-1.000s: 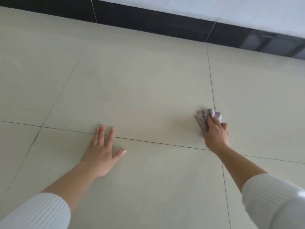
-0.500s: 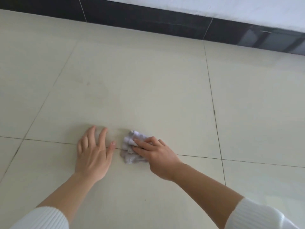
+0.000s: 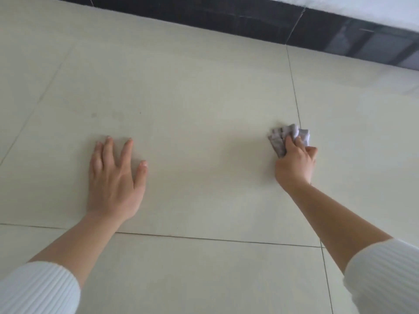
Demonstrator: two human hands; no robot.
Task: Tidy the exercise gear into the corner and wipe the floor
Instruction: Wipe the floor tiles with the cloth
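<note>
A crumpled grey-and-white cloth (image 3: 284, 137) lies bunched on the cream floor tiles (image 3: 204, 98), right on a vertical grout line. My right hand (image 3: 294, 164) grips it from behind, fingers curled over its near side, pressing it against the floor. My left hand (image 3: 114, 175) rests flat on the same large tile well to the left, fingers spread and straight, holding nothing. No exercise gear shows in this view.
A dark glossy skirting band (image 3: 226, 19) runs along the far edge of the floor under a white wall (image 3: 374, 7). A few faint specks mark the tile (image 3: 94, 115) beyond my left hand.
My right hand has swept the cloth from beside my left hand out to the right, back to the vertical grout line. My left hand stays flat on the floor.
</note>
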